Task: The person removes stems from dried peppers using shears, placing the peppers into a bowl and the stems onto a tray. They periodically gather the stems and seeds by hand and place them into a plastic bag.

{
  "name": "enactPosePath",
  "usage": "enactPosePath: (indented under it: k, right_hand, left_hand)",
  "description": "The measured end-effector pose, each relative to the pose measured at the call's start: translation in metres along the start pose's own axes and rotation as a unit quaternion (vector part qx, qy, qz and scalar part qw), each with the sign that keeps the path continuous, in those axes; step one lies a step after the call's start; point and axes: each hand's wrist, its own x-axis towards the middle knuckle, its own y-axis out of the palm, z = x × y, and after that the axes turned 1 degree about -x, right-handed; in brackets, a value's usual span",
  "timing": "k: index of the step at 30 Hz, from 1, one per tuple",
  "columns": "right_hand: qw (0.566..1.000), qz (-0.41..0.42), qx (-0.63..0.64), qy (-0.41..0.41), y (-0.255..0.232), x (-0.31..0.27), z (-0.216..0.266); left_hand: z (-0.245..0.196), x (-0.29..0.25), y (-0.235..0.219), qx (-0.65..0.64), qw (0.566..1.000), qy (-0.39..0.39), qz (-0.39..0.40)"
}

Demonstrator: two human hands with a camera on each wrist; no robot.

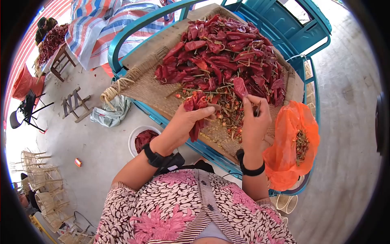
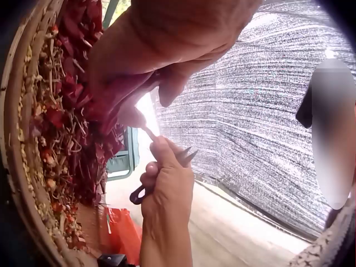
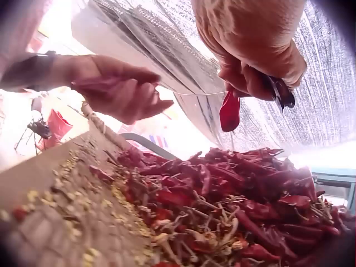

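Note:
A bunch of dried red chili peppers (image 1: pixel 196 102) is gripped in my left hand (image 1: pixel 176 126), its thumb across the bunch. My right hand (image 1: pixel 256 122) pinches a single dried red chili pepper (image 1: pixel 240 87) between thumb and fingertips. The same hand also holds small dark-handled scissors (image 2: pixel 137 196); their pointed blades stick out beyond the fingers in the left wrist view. Both hands are above a woven tray (image 1: pixel 148 87). On it, a large heap of dried chili peppers (image 1: pixel 227 53) lies beyond the hands, with cut stems and seeds (image 1: pixel 232 112) nearer to me.
The tray rests on a teal metal cart (image 1: pixel 115 49). An orange plastic bag (image 1: pixel 284 134) with stems inside hangs at the right. Below on the floor stand a white bucket (image 1: pixel 132 142) of peppers, a wooden stool (image 1: pixel 75 103) and a clear plastic bag (image 1: pixel 109 114).

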Motion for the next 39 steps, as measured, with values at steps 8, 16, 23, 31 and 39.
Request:
enactPosePath:
  k: [8,16,23,31,39]
  right_hand:
    - [0.96,0.106,0.004,-0.261,0.007,-0.042,-0.009]
    - [0.934,0.178,0.255,0.173,-0.004,-0.014,0.014]
    - [0.968,0.17,0.18,-0.052,0.018,-0.021,0.011]
    - [0.93,0.222,0.265,0.126,0.012,-0.025,0.02]
    - [0.868,0.176,0.415,0.207,-0.004,-0.015,0.021]
  left_hand:
    - [0.017,0.029,0.006,0.027,0.998,0.056,0.013]
    - [0.011,0.013,0.008,0.099,0.989,0.096,0.05]
    - [0.021,0.013,-0.007,0.22,0.956,0.192,0.029]
    - [-0.001,0.0,-0.004,0.155,0.983,0.061,0.073]
    - [-0.004,-0.008,0.003,0.137,0.977,-0.049,0.154]
